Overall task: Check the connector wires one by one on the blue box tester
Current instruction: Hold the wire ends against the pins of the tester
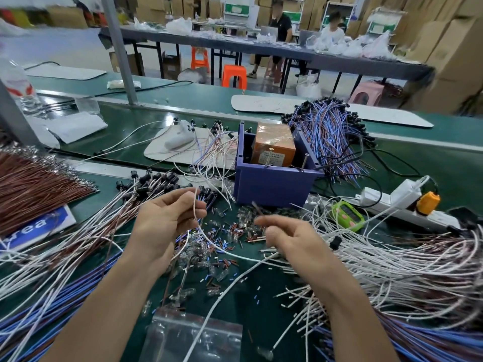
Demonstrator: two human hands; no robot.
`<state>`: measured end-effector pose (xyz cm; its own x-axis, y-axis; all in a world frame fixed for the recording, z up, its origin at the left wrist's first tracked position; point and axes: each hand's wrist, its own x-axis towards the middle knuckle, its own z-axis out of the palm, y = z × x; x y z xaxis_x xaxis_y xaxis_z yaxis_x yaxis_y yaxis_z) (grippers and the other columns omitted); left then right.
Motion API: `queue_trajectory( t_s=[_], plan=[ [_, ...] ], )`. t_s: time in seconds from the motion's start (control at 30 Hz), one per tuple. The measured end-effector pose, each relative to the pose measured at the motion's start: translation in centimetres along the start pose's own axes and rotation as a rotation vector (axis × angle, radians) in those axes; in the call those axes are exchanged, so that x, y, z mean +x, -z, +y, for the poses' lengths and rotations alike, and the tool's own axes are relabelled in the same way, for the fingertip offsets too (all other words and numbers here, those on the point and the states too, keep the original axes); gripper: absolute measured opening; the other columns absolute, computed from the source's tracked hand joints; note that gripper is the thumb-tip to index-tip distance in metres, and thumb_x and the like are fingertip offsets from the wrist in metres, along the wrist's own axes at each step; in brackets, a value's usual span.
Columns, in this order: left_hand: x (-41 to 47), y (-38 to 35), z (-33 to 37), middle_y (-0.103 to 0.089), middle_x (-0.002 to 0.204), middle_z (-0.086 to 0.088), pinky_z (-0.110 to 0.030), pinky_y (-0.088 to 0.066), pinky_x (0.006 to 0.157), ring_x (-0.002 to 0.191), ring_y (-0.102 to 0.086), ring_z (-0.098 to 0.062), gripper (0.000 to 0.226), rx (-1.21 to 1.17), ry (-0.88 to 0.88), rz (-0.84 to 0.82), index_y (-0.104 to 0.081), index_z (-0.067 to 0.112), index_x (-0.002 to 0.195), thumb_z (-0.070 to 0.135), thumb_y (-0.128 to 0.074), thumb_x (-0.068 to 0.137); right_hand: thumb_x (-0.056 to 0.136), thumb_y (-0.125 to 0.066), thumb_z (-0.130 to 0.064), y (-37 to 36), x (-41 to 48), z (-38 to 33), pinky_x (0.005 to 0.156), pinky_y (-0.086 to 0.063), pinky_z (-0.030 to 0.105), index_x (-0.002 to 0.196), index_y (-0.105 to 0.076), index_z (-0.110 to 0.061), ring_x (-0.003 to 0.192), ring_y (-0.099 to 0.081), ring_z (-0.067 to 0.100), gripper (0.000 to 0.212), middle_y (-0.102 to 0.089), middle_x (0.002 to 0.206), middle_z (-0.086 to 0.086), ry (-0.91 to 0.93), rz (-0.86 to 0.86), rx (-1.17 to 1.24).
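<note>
The blue box tester [271, 184] stands mid-table with an orange block [274, 145] inside and two metal pins on its front rim. In front of it, my left hand [167, 226] pinches a thin white wire [194, 207] that stands up from my fingers and curves down toward the right. My right hand [290, 241] is blurred with curled fingers and pinches a brown wire end [257, 208] pointing toward the box. Both hands hover above a litter of small clear connectors and cut wire bits [222, 244].
Bundles of white, brown and blue wires [407, 259] lie on both sides and in front. A blue-brown bundle [332, 131] lies behind the box. A white power strip [392, 202] with an orange plug and a green gadget [347, 215] sit right. A plastic bag [193, 335] lies near.
</note>
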<state>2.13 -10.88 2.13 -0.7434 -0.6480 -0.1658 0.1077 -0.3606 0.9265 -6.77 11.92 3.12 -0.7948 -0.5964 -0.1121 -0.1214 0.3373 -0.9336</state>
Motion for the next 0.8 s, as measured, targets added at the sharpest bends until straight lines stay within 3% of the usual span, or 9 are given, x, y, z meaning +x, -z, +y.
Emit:
queue_trajectory(
  t_s=[0.1, 0.23, 0.3, 0.4, 0.5, 0.6, 0.73, 0.8],
  plan=[
    [-0.3, -0.3, 0.4, -0.077, 0.087, -0.013, -0.023, -0.061, 0.065, 0.076, -0.075, -0.018, 0.024, -0.082, -0.024, -0.009, -0.077, 0.003, 0.098, 0.022, -0.062, 0.096, 0.102, -0.052, -0.006, 0.6, 0.8, 0.1, 0.063, -0.041, 0.022, 0.11, -0.077, -0.03, 0.062, -0.05, 0.002, 0.035, -0.063, 0.066, -0.015, 0.018, 0.306, 0.236],
    [-0.6, -2.0, 0.6, -0.073, 0.118, -0.024, -0.036, -0.062, 0.09, 0.104, -0.074, -0.028, 0.05, -0.307, 0.03, -0.062, -0.061, -0.012, 0.128, 0.029, -0.042, 0.108, 0.101, -0.049, 0.005, 1.0, 1.2, -0.1, 0.049, -0.041, 0.02, 0.118, -0.06, -0.022, 0.054, -0.048, 0.01, 0.033, -0.068, 0.068, 0.002, 0.08, 0.519, 0.544],
    [-0.7, -3.2, 0.9, -0.069, 0.125, -0.027, -0.039, -0.06, 0.096, 0.113, -0.071, -0.032, 0.045, -0.433, 0.066, -0.06, -0.053, -0.015, 0.134, 0.012, -0.037, 0.102, 0.101, -0.049, 0.005, 1.0, 1.2, -0.2, 0.049, -0.044, 0.019, 0.107, -0.056, -0.016, 0.051, -0.05, 0.011, 0.022, -0.071, 0.07, 0.007, 0.096, 0.532, 0.645],
    [-1.1, -4.7, 0.6, -0.071, 0.12, -0.024, -0.036, -0.061, 0.093, 0.113, -0.072, -0.031, 0.055, -0.458, 0.043, -0.033, -0.065, -0.01, 0.116, -0.019, -0.034, 0.071, 0.102, -0.053, 0.001, 0.7, 1.1, -0.1, 0.05, -0.049, 0.022, 0.095, -0.056, -0.014, 0.052, -0.055, 0.013, 0.016, -0.072, 0.07, 0.008, 0.094, 0.518, 0.692],
    [-1.2, -5.3, -0.3, -0.077, 0.112, -0.015, -0.029, -0.06, 0.093, 0.113, -0.072, -0.023, 0.06, -0.248, -0.013, -0.033, -0.072, 0.001, 0.107, -0.036, -0.038, 0.073, 0.1, -0.058, -0.002, 0.5, 1.1, -0.1, 0.047, -0.046, 0.022, 0.089, -0.061, -0.016, 0.05, -0.054, 0.015, 0.018, -0.072, 0.069, 0.01, 0.101, 0.5, 0.611],
    [-1.3, -4.7, -0.7, -0.079, 0.107, -0.009, -0.031, -0.059, 0.097, 0.109, -0.073, -0.022, 0.041, 0.051, -0.141, -0.066, -0.078, 0.007, 0.098, -0.026, -0.06, 0.082, 0.096, -0.065, -0.007, 0.1, 0.9, -0.1, 0.047, -0.041, 0.02, 0.084, -0.068, -0.025, 0.051, -0.052, 0.012, 0.022, -0.072, 0.07, 0.006, 0.179, 0.471, 0.365],
    [-1.9, -3.4, -0.1, -0.08, 0.092, -0.013, -0.023, -0.062, 0.066, 0.082, -0.078, -0.02, 0.016, 0.206, -0.202, -0.141, -0.084, 0.014, 0.088, 0.003, -0.077, 0.077, 0.088, -0.075, -0.014, -0.3, 0.0, -0.9, 0.055, -0.049, 0.02, 0.083, -0.072, -0.028, 0.062, -0.064, 0.007, 0.016, -0.071, 0.071, -0.013, 0.376, 0.55, -0.13],
    [-1.9, -3.5, 0.0, -0.079, 0.084, -0.013, -0.024, -0.061, 0.058, 0.066, -0.075, -0.019, 0.018, 0.211, -0.183, -0.127, -0.084, 0.019, 0.09, 0.015, -0.079, 0.073, 0.087, -0.077, -0.015, 0.3, -0.4, -1.7, 0.058, -0.05, 0.021, 0.084, -0.072, -0.027, 0.065, -0.063, 0.009, 0.013, -0.068, 0.07, -0.016, 0.495, 0.652, -0.295]
  ],
)
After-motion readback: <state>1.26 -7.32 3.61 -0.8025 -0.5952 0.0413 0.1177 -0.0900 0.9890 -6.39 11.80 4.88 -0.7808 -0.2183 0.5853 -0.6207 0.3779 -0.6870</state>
